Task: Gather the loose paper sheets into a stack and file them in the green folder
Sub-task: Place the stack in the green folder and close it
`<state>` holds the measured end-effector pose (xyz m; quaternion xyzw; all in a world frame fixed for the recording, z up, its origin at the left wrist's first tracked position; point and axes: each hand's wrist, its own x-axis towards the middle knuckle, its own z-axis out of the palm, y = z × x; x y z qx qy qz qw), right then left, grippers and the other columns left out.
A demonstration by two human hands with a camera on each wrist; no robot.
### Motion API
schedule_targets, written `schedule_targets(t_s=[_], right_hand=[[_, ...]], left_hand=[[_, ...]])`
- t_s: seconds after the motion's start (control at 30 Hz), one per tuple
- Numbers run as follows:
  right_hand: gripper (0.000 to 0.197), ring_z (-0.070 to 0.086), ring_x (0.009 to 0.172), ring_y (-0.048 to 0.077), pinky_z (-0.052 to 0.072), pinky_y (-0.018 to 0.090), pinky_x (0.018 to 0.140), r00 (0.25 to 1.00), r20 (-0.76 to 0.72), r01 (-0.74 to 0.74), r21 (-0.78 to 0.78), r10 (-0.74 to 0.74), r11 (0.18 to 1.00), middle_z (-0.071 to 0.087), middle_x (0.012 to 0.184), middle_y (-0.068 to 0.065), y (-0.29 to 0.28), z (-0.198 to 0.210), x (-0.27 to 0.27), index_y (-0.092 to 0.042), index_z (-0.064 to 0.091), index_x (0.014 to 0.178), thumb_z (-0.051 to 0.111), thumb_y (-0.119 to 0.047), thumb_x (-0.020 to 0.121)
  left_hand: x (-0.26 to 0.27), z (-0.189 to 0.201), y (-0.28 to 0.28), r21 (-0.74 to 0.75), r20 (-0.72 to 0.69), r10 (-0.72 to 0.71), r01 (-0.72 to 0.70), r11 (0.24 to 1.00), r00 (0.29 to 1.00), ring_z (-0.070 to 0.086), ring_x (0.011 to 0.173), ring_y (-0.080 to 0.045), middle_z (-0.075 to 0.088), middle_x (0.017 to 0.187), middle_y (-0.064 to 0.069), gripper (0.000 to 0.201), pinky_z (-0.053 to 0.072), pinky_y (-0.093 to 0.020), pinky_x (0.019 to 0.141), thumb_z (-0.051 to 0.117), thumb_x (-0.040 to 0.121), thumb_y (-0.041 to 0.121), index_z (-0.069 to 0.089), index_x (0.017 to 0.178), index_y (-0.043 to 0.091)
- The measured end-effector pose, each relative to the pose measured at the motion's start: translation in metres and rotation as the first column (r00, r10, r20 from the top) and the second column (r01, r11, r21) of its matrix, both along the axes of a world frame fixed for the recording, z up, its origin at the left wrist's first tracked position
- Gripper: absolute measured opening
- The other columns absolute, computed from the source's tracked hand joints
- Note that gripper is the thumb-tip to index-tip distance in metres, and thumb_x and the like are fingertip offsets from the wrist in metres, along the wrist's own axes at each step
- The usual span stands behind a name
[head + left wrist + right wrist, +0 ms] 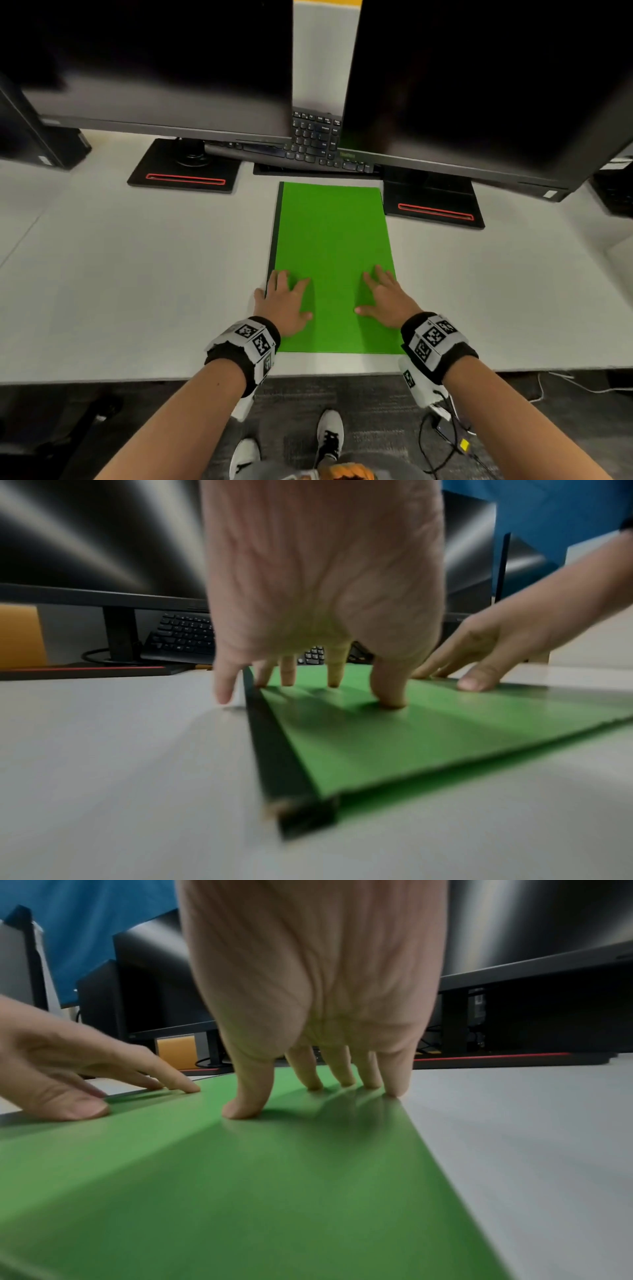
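The green folder (332,246) lies closed on the white desk (137,274), its black spine (274,750) along the left edge. My left hand (286,301) presses flat on the folder's near left part, fingers spread, the little finger off the spine on the desk. My right hand (385,296) presses flat on the near right part, fingertips (346,1081) close to the right edge. Both hands are open and hold nothing. No loose paper sheets show in any view.
Two dark monitors (154,68) stand at the back on black bases (185,168) with red stripes. A black keyboard (315,144) sits between them, just beyond the folder. The desk's front edge (102,378) runs below my wrists.
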<state>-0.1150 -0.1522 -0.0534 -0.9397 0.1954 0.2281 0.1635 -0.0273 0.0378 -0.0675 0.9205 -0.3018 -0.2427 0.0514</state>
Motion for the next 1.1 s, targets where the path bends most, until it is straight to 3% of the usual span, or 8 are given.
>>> schedule_targets(t_s=[0.2, 0.4, 0.63, 0.83, 1.1], right_hand=[[0.08, -0.006, 0.146, 0.034, 0.01, 0.044, 0.118, 1.0, 0.012, -0.017, -0.011, 0.017, 1.0, -0.01, 0.158, 0.015, -0.001, -0.005, -0.003, -0.012, 0.005, 0.15, 0.051, -0.041, 0.092], [0.081, -0.005, 0.146, 0.033, 0.012, 0.045, 0.117, 0.999, 0.024, -0.031, -0.026, 0.031, 0.999, -0.009, 0.158, 0.014, -0.004, -0.008, -0.006, -0.013, 0.003, 0.151, 0.05, -0.044, 0.091], [0.085, 0.002, 0.146, 0.037, 0.013, 0.045, 0.119, 1.0, 0.017, 0.003, -0.006, -0.003, 1.0, 0.0, 0.158, 0.017, -0.003, 0.0, 0.004, -0.01, 0.013, 0.15, 0.062, -0.037, 0.086], [0.089, 0.001, 0.146, 0.035, 0.012, 0.045, 0.119, 0.997, 0.032, 0.067, 0.05, -0.068, 0.997, -0.002, 0.158, 0.016, -0.003, 0.006, 0.005, -0.011, 0.011, 0.15, 0.066, -0.031, 0.084], [0.087, 0.003, 0.146, 0.033, 0.012, 0.044, 0.12, 0.993, 0.075, 0.083, 0.067, -0.088, 0.994, -0.001, 0.159, 0.015, -0.006, -0.002, 0.004, -0.011, 0.013, 0.15, 0.066, -0.031, 0.084]], left_hand=[[-0.005, -0.003, 0.006, -0.006, -0.029, -0.024, 0.023, 1.0, 0.999, -0.01, 0.146, -0.028, -0.008, 0.158, -0.009, 0.071, 0.004, -0.052, 0.117, 0.044, 0.091, 0.048, 0.003, 0.148, 0.034], [-0.006, 0.001, 0.002, 0.0, -0.025, 0.002, -0.002, 1.0, 1.0, -0.002, 0.147, -0.03, -0.003, 0.157, -0.009, 0.074, 0.009, -0.053, 0.118, 0.048, 0.09, 0.048, 0.005, 0.148, 0.034], [-0.006, 0.004, -0.003, -0.02, -0.052, 0.041, -0.042, 0.999, 0.998, 0.003, 0.146, -0.028, 0.001, 0.156, -0.009, 0.074, 0.017, -0.05, 0.118, 0.053, 0.087, 0.046, 0.012, 0.148, 0.034], [0.0, 0.004, -0.004, -0.011, -0.104, -0.01, 0.009, 1.0, 0.995, -0.001, 0.147, -0.03, -0.004, 0.157, -0.012, 0.079, 0.018, -0.047, 0.118, 0.057, 0.086, 0.043, 0.01, 0.148, 0.032], [0.014, 0.002, -0.002, -0.04, -0.132, -0.065, 0.06, 0.997, 0.989, 0.007, 0.145, -0.032, -0.001, 0.155, -0.013, 0.079, 0.021, -0.043, 0.118, 0.061, 0.085, 0.037, 0.013, 0.148, 0.03]])
